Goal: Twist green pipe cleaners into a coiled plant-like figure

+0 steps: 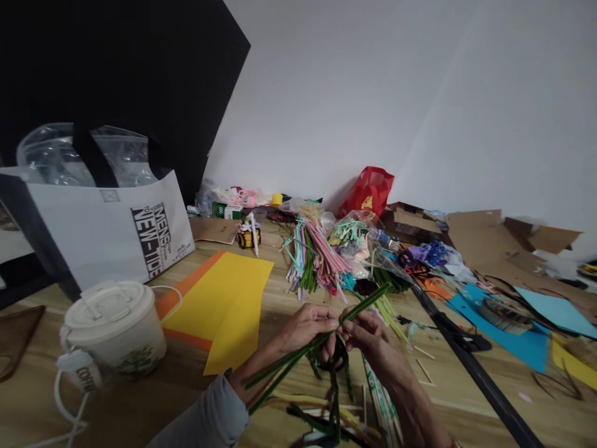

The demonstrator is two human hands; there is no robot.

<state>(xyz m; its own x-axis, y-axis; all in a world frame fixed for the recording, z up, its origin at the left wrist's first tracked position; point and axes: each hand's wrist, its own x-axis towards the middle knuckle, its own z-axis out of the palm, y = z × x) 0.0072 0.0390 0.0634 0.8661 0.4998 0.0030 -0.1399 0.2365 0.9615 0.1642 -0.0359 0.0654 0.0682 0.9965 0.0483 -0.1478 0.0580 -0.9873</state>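
Near the bottom centre, my left hand (310, 326) pinches dark green fuzzy stems (284, 363), whose long ends stick out to the lower left. My right hand (366, 330) is closed on the same stems just beside it, and one end (370, 302) points to the upper right. Darker curled green stems (334, 389) hang below my fingers. Beneath them lie a yellow stem (298, 399), thin sticks and a green-and-white printed wrapper (380, 395), partly hidden by my right arm.
Colourful fuzzy stems (314, 255) lie behind my hands. Yellow sheets (237, 292), a lidded white tub (114, 330) and a white bag (107, 230) are on the left. A black bar (471, 367), blue sheets (504, 330) and cardboard (485, 239) lie to the right.
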